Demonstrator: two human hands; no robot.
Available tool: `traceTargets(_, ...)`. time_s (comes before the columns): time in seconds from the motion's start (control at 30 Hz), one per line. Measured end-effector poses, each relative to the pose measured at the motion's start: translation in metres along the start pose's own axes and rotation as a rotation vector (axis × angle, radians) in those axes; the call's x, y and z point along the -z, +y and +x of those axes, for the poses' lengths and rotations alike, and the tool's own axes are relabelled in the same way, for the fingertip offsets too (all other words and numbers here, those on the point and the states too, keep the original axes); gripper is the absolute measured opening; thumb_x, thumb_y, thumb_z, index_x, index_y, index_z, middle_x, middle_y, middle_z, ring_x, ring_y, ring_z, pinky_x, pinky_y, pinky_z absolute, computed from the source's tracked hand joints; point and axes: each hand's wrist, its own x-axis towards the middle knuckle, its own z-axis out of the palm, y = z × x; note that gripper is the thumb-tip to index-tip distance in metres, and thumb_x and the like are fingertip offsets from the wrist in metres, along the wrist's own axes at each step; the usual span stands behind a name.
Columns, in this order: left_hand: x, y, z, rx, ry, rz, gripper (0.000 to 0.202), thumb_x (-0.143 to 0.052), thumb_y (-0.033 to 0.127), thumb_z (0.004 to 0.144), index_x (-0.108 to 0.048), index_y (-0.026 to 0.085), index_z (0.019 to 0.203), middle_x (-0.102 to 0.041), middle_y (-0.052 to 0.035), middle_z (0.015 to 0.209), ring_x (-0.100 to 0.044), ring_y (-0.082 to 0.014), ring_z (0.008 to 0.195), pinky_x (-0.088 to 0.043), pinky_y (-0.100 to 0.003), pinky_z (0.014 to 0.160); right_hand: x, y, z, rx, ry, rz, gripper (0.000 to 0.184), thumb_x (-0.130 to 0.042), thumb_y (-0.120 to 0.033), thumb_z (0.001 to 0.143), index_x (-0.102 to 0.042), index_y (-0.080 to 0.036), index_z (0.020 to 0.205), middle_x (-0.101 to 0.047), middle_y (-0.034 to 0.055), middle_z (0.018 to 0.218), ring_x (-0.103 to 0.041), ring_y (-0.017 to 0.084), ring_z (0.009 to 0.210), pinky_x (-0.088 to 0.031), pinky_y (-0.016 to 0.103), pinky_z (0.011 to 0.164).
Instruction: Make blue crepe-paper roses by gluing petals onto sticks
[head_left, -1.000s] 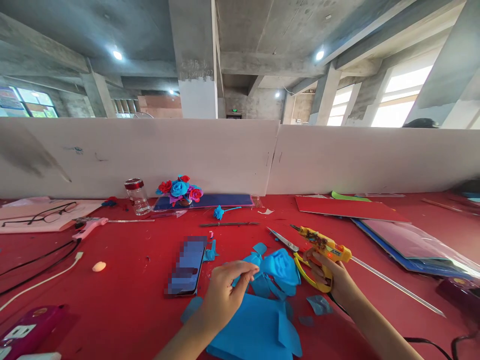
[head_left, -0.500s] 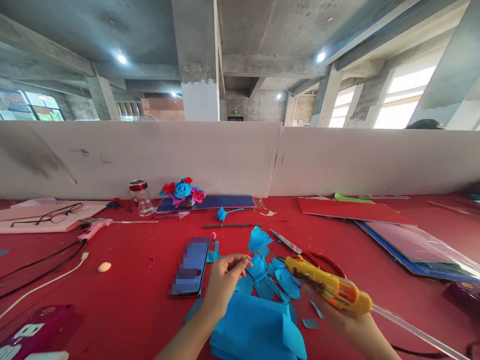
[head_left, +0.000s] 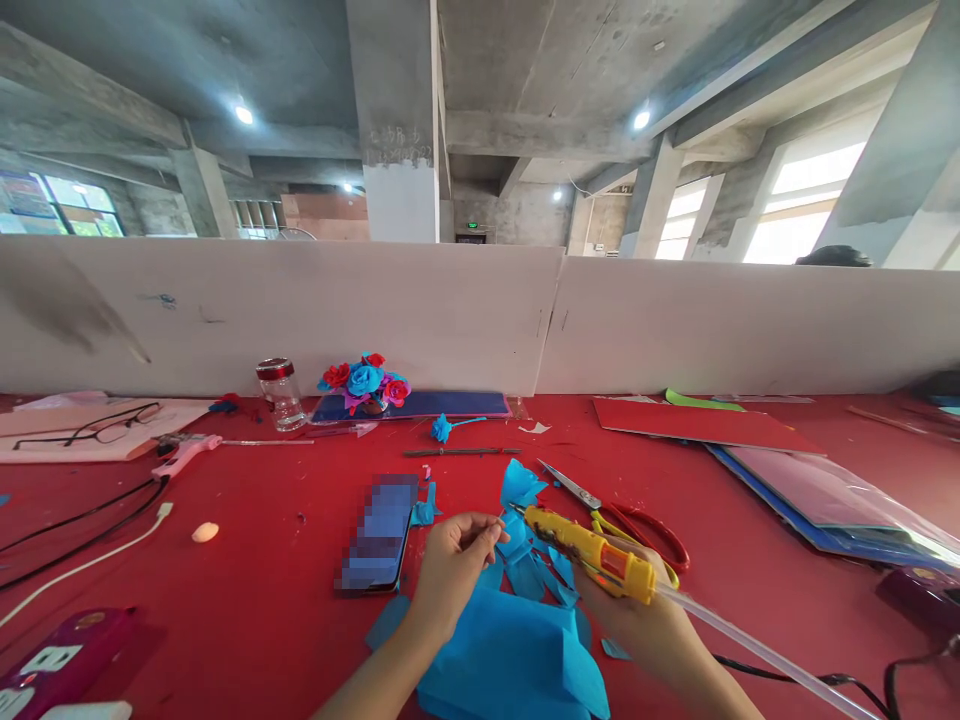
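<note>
My left hand [head_left: 466, 550] is closed in a pinch, thumb against fingers, at the edge of a blue paper petal [head_left: 522, 484]; the exact grip is partly hidden. Wrapped in my right hand [head_left: 626, 595] is a yellow glue gun [head_left: 589, 548], a clear glue stick [head_left: 750, 640] trailing from its back. Its nozzle points left, close to my left fingertips and the petal. Loose blue petals [head_left: 526, 575] lie beneath both hands. Nearer to me rests a stack of blue paper [head_left: 510, 655].
Scissors [head_left: 574, 485] with red and yellow handles lie just beyond the glue gun. A phone [head_left: 381, 535] is left of my hands. Farther back are a blue paper flower [head_left: 442, 428], a dark thin stick [head_left: 461, 452], a flower arrangement [head_left: 366, 382] and a glass jar [head_left: 283, 400].
My right hand has brought the glue gun leftward, its nozzle now close to my left fingertips. The petal at my left hand has shifted slightly right and down.
</note>
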Motion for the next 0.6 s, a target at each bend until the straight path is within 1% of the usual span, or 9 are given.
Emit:
traceTargets(0.07,-0.0004,-0.0005,0.0001,-0.005,-0.002,0.005,0.026,-0.063,0.037,0.068,-0.066,0.012,0.074,-0.064,-0.0049,0.066,-0.043,-0.0088,0.051,-0.033,-0.02,0.048,-0.0012,-0.0022,0.0016,-0.016,0.01,-0.015,0.015,-0.054,-0.03,0.066,-0.06,-0.016,0.065,-0.056,0.0003,0.051,-0.047,0.01,0.042,-0.04,0.019,0.038)
traceTargets(0.33,0.0006,0.0011,0.0009,-0.003,-0.008,0.019,0.025,-0.062,0.037,0.069,-0.066,0.012,0.073,-0.06,-0.0028,0.061,-0.043,-0.0089,0.051,-0.033,-0.02,0.049,0.0,-0.0078,0.003,-0.036,0.021,-0.037,0.011,-0.054,-0.025,0.062,-0.049,-0.018,0.054,-0.045,-0.004,0.045,-0.04,0.007,0.038,-0.031,0.017,0.034)
traceTargets(0.47,0.0009,0.002,0.0013,-0.006,-0.013,0.024,0.026,-0.061,0.037,0.069,-0.066,0.012,0.072,-0.06,-0.0029,0.061,-0.042,-0.0086,0.05,-0.032,-0.02,0.048,0.0011,-0.0064,0.0025,-0.042,0.018,-0.062,0.009,-0.053,-0.023,0.063,-0.05,-0.018,0.057,-0.046,-0.004,0.047,-0.039,0.007,0.039,-0.031,0.017,0.034)
traceTargets(0.6,0.0016,0.0,0.0019,-0.013,-0.015,0.031,0.026,-0.06,0.037,0.07,-0.066,0.012,0.073,-0.063,-0.005,0.065,-0.043,-0.0089,0.051,-0.033,-0.02,0.048,0.0032,-0.0032,0.0021,-0.07,0.009,-0.007,0.009,-0.053,-0.025,0.065,-0.051,-0.018,0.059,-0.049,-0.0024,0.051,-0.042,0.008,0.042,-0.034,0.017,0.036)
